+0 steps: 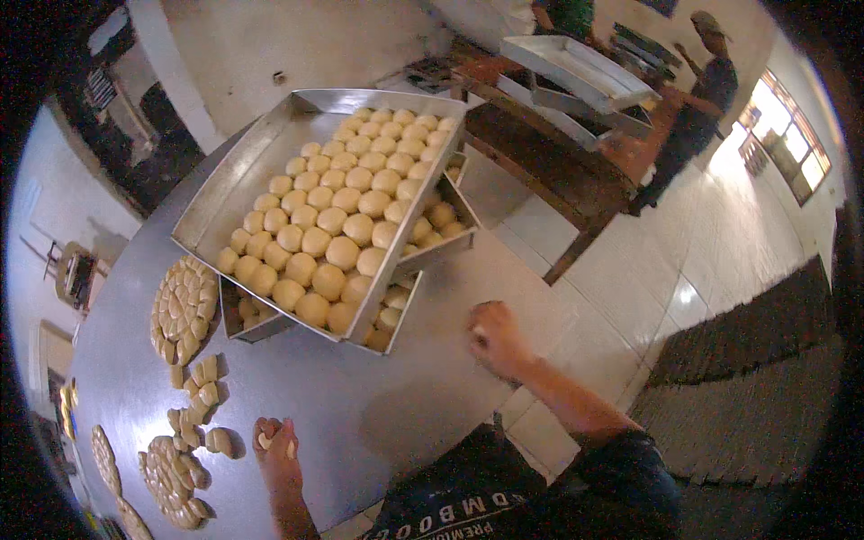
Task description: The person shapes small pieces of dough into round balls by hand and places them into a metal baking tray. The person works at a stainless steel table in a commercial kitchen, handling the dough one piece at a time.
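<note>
My left hand [277, 445] is curled around a piece of dough [265, 442], with pale dough showing between the fingers. Over the right part of the metal table my right hand [496, 341] is cupped, and a pale bit, apparently dough [480, 331], shows at its curled fingers. Left of my left hand lie loose cut dough pieces [219, 442] and a round cluster of dough pieces [169, 479]. Beyond them sits a second round dough cluster [184, 307]. A metal tray [229, 175] holds rows of round dough balls [331, 223] and rests crosswise on other filled trays [442, 250].
The metal table [317, 391] has a curved-looking edge at right. Two more flat dough rounds [104, 459] lie at far left. Behind, a wooden table [526, 162] carries metal trays [574, 67]. A person [709, 88] stands beside it, another person [570, 17] behind.
</note>
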Motion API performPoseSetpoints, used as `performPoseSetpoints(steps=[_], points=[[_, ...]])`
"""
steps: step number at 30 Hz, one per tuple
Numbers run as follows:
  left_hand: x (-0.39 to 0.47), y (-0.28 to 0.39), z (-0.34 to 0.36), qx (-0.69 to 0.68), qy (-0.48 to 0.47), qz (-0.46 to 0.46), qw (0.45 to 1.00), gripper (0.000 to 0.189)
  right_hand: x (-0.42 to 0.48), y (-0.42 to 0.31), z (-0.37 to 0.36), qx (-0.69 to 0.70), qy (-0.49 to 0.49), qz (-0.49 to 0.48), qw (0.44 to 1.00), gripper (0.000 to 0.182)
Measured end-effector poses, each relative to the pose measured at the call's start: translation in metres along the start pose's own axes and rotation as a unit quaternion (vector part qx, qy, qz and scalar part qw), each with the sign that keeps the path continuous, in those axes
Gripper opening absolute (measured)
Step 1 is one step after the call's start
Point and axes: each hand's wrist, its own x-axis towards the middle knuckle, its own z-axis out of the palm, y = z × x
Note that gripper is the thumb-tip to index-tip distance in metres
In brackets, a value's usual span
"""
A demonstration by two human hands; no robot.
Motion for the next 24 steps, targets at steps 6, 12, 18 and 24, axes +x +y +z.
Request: performPoseSetpoints(steps=[6, 12, 18, 24], points=[[0.006, -0.002, 0.056, 0.100, -0.064, 0.044, 0.992, 0.020, 0.031, -0.003, -0.020, -0.116, -0.053, 0.077, 0.989, 0.035], [-0.005, -0.010, -0.007, 0.028, 0.067, 0.022, 0.997, 0.023, 0.040, 0.069, -0.097, 0.292, -0.019, 0.175, 0.940, 0.027], [-0.046, -0.027, 0.001, -0.026, 0.152, -0.015, 0.988, 0.017, 0.254, -0.047, -0.196, 0.592, 0.309, -0.102, 0.737, 0.037], [-0.061, -0.023, 0.025, -0.099, 0.064, -0.035, 0.992, 0.016, 0.410, -0.004, -0.117, 0.083, 0.229, -0.063, 0.968, 0.022]])
